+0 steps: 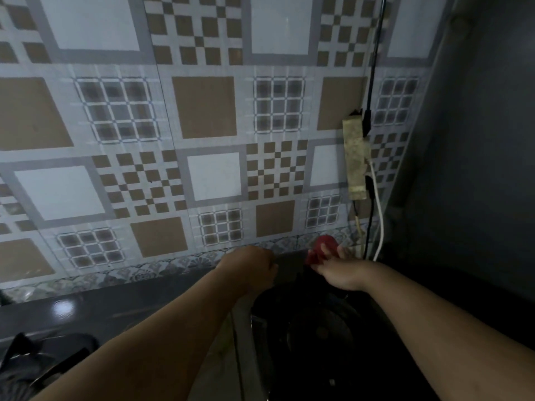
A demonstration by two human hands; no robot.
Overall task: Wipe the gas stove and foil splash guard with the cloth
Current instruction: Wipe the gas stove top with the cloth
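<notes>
The dark gas stove point(307, 331) fills the lower middle, dim and hard to read. My right hand point(344, 270) reaches over it to the foot of the wall, fingers wrapped on a bunched red cloth point(324, 246). My left hand point(252, 267) is beside it, about a hand's width to the left, curled into a fist against the wall base; nothing shows inside it. A shiny patterned strip point(139, 272) runs along the bottom of the tiled wall behind both hands.
A yellowed power strip point(356, 157) hangs on the wall at right, with a black cable point(373, 68) and a white cable point(380, 221) dropping behind the stove. A dark wall closes the right side. Dark metal parts point(43, 357) lie at lower left on the grey counter point(86, 308).
</notes>
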